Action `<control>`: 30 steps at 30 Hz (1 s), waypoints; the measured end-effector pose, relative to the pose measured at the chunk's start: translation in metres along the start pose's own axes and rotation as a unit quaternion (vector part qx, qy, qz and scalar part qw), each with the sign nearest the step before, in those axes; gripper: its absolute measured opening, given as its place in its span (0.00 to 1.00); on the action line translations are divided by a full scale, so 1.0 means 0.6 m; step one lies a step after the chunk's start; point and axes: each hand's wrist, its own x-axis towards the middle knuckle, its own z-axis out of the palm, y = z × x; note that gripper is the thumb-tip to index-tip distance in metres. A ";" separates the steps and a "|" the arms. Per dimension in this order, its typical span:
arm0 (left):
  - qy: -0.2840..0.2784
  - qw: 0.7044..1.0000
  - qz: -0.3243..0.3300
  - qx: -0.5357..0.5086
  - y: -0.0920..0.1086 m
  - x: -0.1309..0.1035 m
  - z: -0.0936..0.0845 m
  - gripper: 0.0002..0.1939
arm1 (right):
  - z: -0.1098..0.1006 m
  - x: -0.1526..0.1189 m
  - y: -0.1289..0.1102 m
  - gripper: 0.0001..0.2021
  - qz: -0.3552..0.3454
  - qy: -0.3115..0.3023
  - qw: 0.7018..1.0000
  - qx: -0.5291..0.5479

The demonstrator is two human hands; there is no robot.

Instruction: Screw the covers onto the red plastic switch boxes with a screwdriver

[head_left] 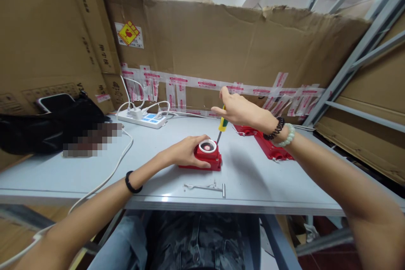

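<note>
A red box-shaped device point(217, 161) with a white-rimmed round dark window point(208, 146) lies on the grey table. My left hand point(190, 152) wraps around its left part, thumb along the near side. Above its right side, my right hand point(236, 107) is closed on the handle of a screwdriver point(223, 124), yellow and green. The tool stands nearly upright, slightly tilted, its metal tip at the device's far right corner. The exact contact of the tip is too small to tell. In front of the device lies a small metal T-shaped bar point(224, 190) with a thin cord or chain.
More red devices point(268, 145) lie to the right, partly behind my right forearm. A white power strip point(142, 117) with plugs stands at the back left; its white cable point(122, 158) crosses the table. A black bag point(53, 122) with a phone point(56, 102) rests at left. Cardboard point(202, 46) walls the back.
</note>
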 end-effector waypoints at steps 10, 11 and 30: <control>0.001 1.000 0.002 0.000 0.000 0.000 0.000 0.31 | 0.002 -0.001 0.003 0.16 -0.016 0.000 0.997 0.080; 0.001 1.000 0.001 -0.001 0.000 0.000 0.000 0.31 | 0.005 -0.001 0.002 0.15 -0.010 0.009 0.998 0.062; 0.001 1.000 0.007 -0.001 -0.003 -0.001 0.001 0.30 | 0.022 0.004 0.002 0.21 0.000 0.060 0.997 0.054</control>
